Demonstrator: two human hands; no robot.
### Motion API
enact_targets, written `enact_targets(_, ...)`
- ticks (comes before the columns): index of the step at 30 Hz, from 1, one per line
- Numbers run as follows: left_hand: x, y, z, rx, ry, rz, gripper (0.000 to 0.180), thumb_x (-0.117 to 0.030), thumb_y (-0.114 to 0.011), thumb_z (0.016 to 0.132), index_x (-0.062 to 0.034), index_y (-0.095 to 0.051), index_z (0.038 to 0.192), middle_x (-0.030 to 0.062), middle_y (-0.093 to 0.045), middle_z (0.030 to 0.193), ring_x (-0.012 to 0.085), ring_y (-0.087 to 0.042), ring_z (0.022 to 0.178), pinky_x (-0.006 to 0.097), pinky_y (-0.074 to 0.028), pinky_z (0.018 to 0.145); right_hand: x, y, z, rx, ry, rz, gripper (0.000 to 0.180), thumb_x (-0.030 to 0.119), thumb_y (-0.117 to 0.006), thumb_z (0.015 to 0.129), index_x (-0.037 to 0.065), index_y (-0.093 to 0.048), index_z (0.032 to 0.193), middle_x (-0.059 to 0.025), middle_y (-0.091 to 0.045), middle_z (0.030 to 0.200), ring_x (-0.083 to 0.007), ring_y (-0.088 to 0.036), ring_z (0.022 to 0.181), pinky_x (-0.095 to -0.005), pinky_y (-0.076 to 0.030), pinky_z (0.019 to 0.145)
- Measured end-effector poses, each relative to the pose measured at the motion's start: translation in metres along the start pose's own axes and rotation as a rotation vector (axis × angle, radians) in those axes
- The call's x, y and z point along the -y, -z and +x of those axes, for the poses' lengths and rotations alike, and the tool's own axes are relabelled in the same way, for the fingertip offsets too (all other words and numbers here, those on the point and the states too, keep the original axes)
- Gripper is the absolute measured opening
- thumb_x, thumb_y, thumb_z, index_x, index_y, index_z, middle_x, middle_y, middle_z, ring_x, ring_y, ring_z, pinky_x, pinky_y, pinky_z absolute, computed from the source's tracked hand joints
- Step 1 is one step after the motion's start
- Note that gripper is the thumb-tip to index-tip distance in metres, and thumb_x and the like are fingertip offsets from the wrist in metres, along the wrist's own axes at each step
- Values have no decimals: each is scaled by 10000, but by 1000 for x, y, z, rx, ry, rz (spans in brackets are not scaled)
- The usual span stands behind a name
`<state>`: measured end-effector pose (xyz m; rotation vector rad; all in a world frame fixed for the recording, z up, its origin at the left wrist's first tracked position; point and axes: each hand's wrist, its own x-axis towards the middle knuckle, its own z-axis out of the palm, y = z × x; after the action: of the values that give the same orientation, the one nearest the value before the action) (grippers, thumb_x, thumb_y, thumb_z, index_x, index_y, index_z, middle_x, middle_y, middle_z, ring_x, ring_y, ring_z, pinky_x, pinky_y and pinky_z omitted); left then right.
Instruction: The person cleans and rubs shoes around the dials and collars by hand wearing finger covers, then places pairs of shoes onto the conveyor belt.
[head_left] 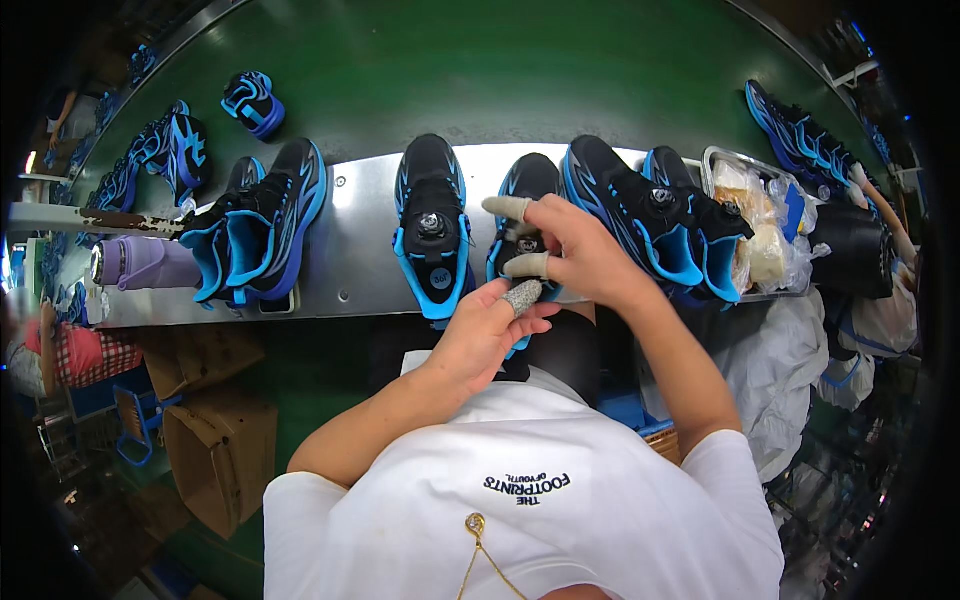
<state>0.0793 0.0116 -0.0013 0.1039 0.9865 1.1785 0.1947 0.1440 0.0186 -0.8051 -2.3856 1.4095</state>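
Right hand [584, 246] has fingers parted over the shoe [532, 178] at one o'clock; whether left hand [488, 335] grips is unclear.

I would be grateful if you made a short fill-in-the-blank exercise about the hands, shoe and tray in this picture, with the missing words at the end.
1. The right hand shows ____ pale finger covers in all.
2. The left hand wears a textured finger cover whose colour is ____.
3. The black shoe at the hands has bright ____ trim.
4. The metal tray with plastic-wrapped items lies on the person's ____ side.

Missing words: two; grey; blue; right.
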Motion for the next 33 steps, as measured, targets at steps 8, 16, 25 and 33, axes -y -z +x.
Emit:
enact_targets(8, 6, 16, 15, 137, 99, 58, 327, -99, -457, 989, 42, -484, 1283, 158, -587, 1221, 303, -613, 1161, 274, -603, 685, -19, -23, -15, -192, 161, -200, 555, 83, -734, 754, 165, -630, 1293, -43, -527, 838, -169, -524, 755, -296, -443, 675)
enact_targets(16, -1, -5, 19, 36, 72, 229, 318, -89, -483, 988, 57, -489, 1271, 163, -582, 1203, 285, -651, 1080, 337, -636, 709, -29, -21, -17, -205, 153, -133, 378, 94, -742, 759, 123, -699, 1133, -37, -494, 801, -151, -458, 692, -292, -442, 662)
enact_targets(25, 1, 3, 25, -15, 68, 299, 286, -39, -480, 958, 70, -542, 1215, 161, -636, 1128, 252, -677, 990, 308, -613, 729, -33, -16, -17, -174, 188, -28, 406, 63, -729, 744, 108, -688, 1145, -51, -506, 839, -188, -515, 738, -292, -448, 676)
enact_targets(33, 9, -6, 16, -49, 6, 164, 314, 37, -392, 918, 86, -512, 1204, 166, -600, 1154, 267, -653, 1041, 354, -601, 816, -23, -8, -12, 0, 201, 161, 381, 67, -716, 769, 59, -638, 1142, -52, -503, 834, -170, -493, 734, -314, -443, 663)
